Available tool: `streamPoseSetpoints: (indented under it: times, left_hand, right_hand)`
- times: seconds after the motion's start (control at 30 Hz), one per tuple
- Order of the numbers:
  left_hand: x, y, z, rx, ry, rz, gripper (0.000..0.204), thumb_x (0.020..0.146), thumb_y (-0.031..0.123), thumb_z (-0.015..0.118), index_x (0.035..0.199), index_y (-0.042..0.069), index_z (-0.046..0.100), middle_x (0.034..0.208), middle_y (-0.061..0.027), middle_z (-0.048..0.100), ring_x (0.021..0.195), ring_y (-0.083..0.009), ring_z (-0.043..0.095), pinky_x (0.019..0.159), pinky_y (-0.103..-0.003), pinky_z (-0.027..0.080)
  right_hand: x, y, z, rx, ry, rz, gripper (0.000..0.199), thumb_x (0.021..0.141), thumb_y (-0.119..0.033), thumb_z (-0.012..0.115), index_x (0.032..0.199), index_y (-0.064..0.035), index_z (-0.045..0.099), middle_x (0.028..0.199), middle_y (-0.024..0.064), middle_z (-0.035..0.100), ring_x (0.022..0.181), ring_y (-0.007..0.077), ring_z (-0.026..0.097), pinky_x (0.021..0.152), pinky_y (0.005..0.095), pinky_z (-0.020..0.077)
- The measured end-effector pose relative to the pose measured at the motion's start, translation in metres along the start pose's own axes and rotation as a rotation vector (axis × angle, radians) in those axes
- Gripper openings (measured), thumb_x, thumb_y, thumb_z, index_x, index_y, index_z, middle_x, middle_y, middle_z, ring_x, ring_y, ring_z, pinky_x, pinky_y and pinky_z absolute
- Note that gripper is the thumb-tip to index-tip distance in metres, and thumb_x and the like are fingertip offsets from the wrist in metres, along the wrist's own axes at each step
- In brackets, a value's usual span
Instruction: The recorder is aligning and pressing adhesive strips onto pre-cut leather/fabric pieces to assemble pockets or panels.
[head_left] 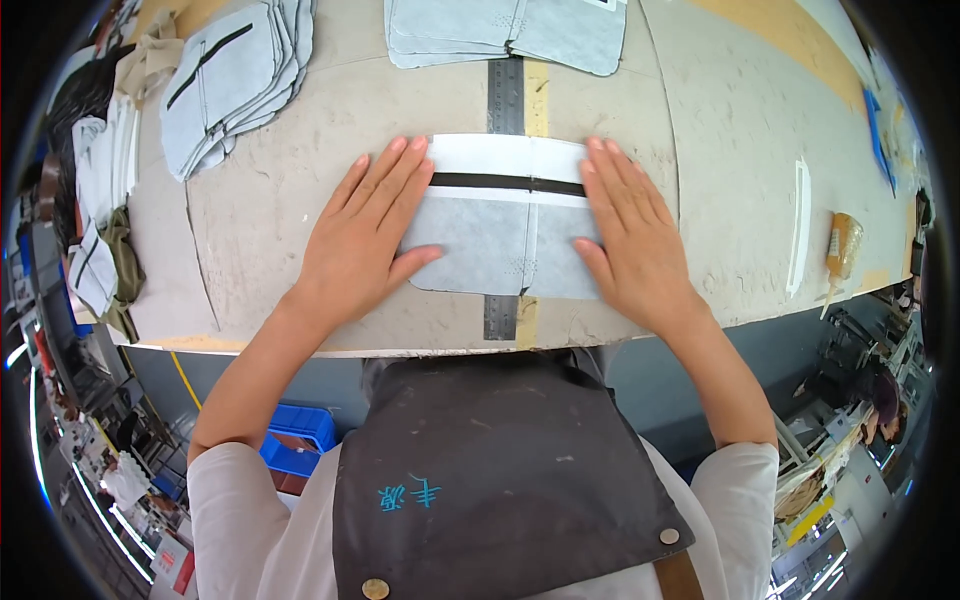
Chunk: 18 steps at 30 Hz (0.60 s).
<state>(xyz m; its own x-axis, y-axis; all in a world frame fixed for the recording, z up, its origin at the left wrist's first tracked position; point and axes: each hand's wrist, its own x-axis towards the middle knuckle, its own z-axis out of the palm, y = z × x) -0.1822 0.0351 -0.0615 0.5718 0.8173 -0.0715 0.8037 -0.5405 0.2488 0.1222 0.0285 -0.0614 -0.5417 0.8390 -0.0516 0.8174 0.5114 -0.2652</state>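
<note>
Across the worktable, we see a dark ruler running under a grey panel with a black stripe. We find the panel lying flat near the front edge. The left hand rests at its left side and the right hand at its right, fingers straight, gripping nothing. We note grey stacks beyond and at left, and an amber bottle at right.

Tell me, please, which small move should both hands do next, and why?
Probably the left hand and right hand should press the panel lightly flat: both touch its sides, and its seam runs roughly in line with the ruler.
</note>
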Motion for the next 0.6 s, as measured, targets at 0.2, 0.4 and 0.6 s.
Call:
streamPoseSetpoints:
  times: [0.2,0.4,0.6]
  left_hand:
    - [-0.008,-0.004,-0.005,0.043,-0.038,0.045,0.08,0.079,0.028,0.073,0.147,0.005,0.038,0.157,-0.0081,0.032,0.147,-0.0282,0.026,0.12,-0.046,0.02]
    - [-0.016,-0.01,-0.007,0.029,-0.021,0.1,0.074,0.075,0.03,0.075,0.142,0.011,0.048,0.154,-0.0013,0.04,0.145,-0.032,0.028,0.119,-0.052,0.02]
    - [-0.001,-0.013,-0.015,0.08,0.06,0.153,0.051,0.082,0.027,0.074,0.129,0.011,0.058,0.146,0.0002,0.046,0.132,-0.0326,0.043,0.111,-0.049,0.035]
  right_hand:
    - [-0.014,0.003,0.001,-0.016,-0.008,0.012,0.066,0.093,-0.025,0.057,0.148,0.0013,0.033,0.158,0.0144,0.028,0.148,0.0289,0.024,0.12,0.0416,0.0204]
    - [-0.028,0.011,-0.004,-0.096,-0.019,-0.002,0.065,0.093,-0.025,0.056,0.147,0.0027,0.033,0.157,0.0164,0.03,0.147,0.0307,0.026,0.12,0.045,0.0206]
    - [-0.028,0.012,-0.001,0.028,0.045,0.002,0.059,0.094,-0.018,0.054,0.146,0.0035,0.036,0.156,0.0189,0.032,0.145,0.0342,0.03,0.118,0.046,0.0227]
